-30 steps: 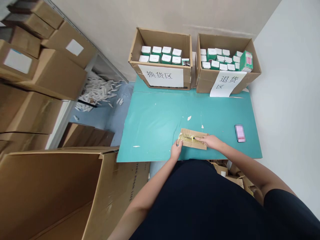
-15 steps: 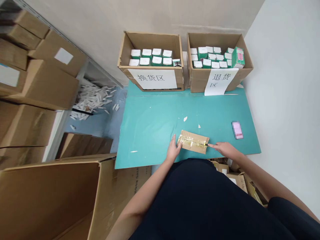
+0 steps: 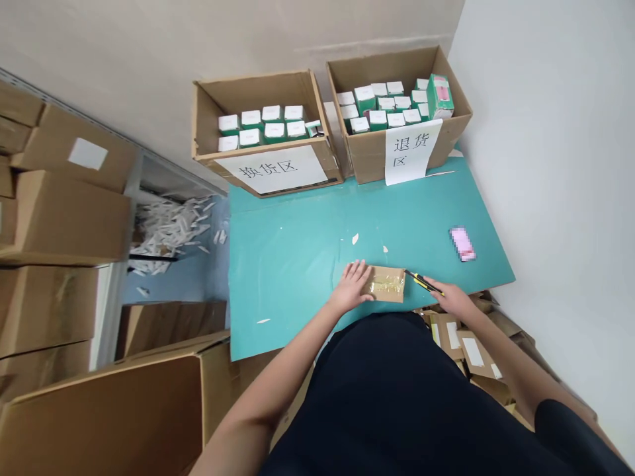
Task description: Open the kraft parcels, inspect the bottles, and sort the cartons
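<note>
A small taped cardboard parcel [image 3: 385,283] lies near the front edge of the teal table [image 3: 297,251]. My left hand [image 3: 352,285] rests flat on the parcel's left end, fingers stretched out. My right hand [image 3: 449,299] is closed round a yellow and black utility knife [image 3: 421,281], whose tip sits just off the parcel's right end.
Two open cartons of small green and white boxes [image 3: 260,125] [image 3: 391,106], each with a paper label, stand at the table's back. A pink object [image 3: 462,243] lies at the right. Stacked cartons [image 3: 59,218] fill the left; flattened cardboard [image 3: 466,337] lies under the table's right.
My right hand drew the knife along the parcel's tape from left to right and off its right end. My left hand opened flat on the parcel. The view swung left.
</note>
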Demonstrator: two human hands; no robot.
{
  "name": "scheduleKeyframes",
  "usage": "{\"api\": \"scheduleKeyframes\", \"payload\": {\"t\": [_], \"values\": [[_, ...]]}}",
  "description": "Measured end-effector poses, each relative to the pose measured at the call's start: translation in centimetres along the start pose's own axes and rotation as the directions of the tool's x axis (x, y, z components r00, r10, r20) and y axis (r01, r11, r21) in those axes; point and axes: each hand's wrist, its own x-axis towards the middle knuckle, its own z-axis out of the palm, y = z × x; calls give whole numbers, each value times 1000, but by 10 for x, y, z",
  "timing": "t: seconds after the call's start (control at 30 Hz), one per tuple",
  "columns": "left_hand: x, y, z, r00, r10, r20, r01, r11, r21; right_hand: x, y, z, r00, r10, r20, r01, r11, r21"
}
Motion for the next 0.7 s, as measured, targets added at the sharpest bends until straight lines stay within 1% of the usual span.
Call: {"api": "scheduleKeyframes", "payload": {"t": [0.03, 0.1, 0.13, 0.2, 0.33, 0.43, 0.57, 0.7], "values": [[8, 0, -6, 995, 59, 77, -61, 998, 21, -2, -3, 11, 1000, 27, -10, -27, 999, 32], [21, -2, -13, 977, 109, 185, -118, 992, 38, -7, -11, 27, 997, 72, -26, -70, 996, 59], [25, -3, -14, 971, 108, 213, -120, 992, 44, -8, -15, 33, 996, 87, -34, -85, 995, 53], [28, -4, -14, 969, 92, 228, -108, 992, 62, -11, -23, 38, 994, 101, -46, -101, 995, 7], [19, 0, -7, 983, 60, 173, -83, 987, 134, -10, -45, 36, 991, 134, -29, -137, 975, -176], [13, 4, -4, 993, 21, 115, -41, 984, 175, -2, -63, 32, 989, 146, -25, -147, 945, -293], [14, 6, 0, 998, 3, 55, -13, 984, 177, 10, -81, 30, 989, 146, -4, -138, 926, -352], [16, 2, 4, 1000, 21, 10, -22, 994, 108, 14, -92, 33, 986, 166, -3, -156, 919, -362]]}}
